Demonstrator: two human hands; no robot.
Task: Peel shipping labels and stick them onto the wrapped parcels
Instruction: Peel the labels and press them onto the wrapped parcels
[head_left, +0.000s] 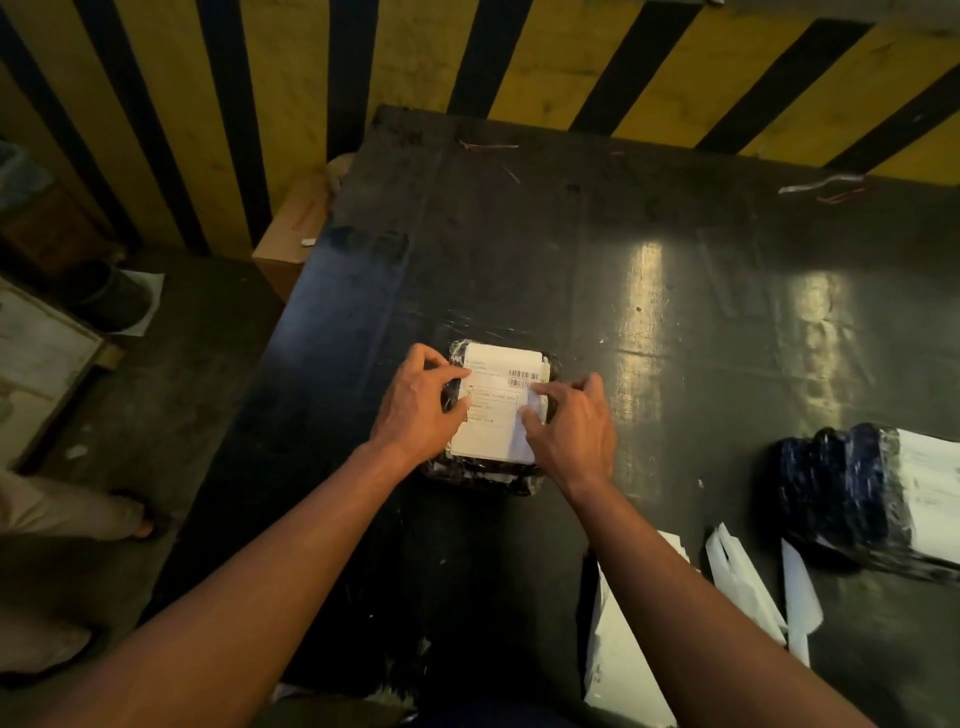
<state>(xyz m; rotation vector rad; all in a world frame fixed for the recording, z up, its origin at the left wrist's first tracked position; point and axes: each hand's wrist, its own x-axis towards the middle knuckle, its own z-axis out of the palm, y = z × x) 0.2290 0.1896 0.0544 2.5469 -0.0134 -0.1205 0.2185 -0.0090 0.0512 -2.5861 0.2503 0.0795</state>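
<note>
- The left hand rests on the left edge of the label, fingers bent and pressing on it, not gripping.
- The label lies on the wrapped parcel in the middle of the table, its long axis running near to far, between the two hands.
- The right hand presses the right edge with thumb and forefinger.
- I count two parcels: the second parcel is at the right.
- Several white backing strips lie near.

Count on the bench
There were two wrapped parcels, two hands, and several loose white paper strips.
</note>
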